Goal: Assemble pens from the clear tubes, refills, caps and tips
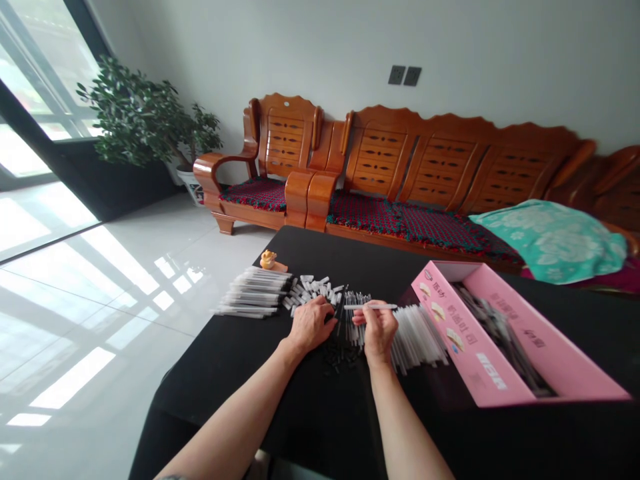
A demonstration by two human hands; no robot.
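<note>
My right hand point(381, 332) grips a white pen barrel point(371, 307) that lies level between thumb and fingers. To its left, my left hand point(311, 323) rests low over the table with fingers curled together; whatever is at its fingertips is too small to make out. Thin pen refills point(354, 333) lie in a row between the hands. A row of whitish barrels point(417, 340) lies right of my right hand. Small black pieces point(340, 359) are scattered nearer to me. Whitish pen caps point(303, 293) are heaped beyond my left hand, and pens point(255, 293) lie stacked farther left.
A pink box point(480, 347) holding dark, slender items stands on the black-covered table point(320, 407) at the right. A small orange figurine point(269, 260) sits near the far left edge. Behind are a wooden sofa point(385, 157), a turquoise cushion point(555, 240) and a potted plant point(145, 120).
</note>
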